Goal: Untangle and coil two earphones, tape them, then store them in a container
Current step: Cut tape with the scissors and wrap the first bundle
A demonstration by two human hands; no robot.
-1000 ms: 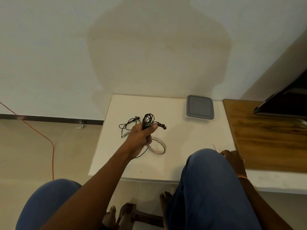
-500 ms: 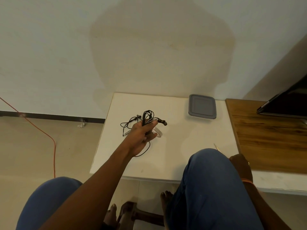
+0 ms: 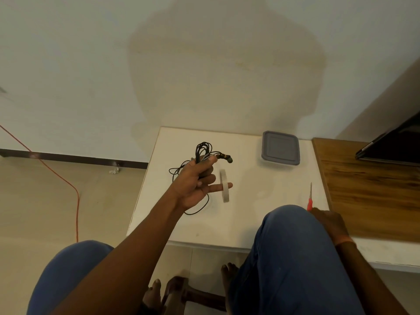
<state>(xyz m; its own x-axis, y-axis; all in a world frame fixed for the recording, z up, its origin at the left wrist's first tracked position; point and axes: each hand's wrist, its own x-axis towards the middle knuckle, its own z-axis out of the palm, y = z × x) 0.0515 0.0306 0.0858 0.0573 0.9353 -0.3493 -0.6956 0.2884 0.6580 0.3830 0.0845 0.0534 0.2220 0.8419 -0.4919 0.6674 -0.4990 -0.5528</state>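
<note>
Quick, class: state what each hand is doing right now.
Left hand: grips the coiled earphones, with the tape roll hung on one finger.
Right hand: holds a red-handled tool; fingers hidden.

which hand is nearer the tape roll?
Left. The left hand has a finger through the tape roll while gripping the coiled earphones. The right hand is off to the roll's right, behind the knee, at red-handled scissors.

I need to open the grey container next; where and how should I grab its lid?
Grip the lid by its near right corner, coming from the right, where the table lies bare. It sits flat on the container, so only its raised rim gives purchase. The left hand holds the earphones and tape.
</note>
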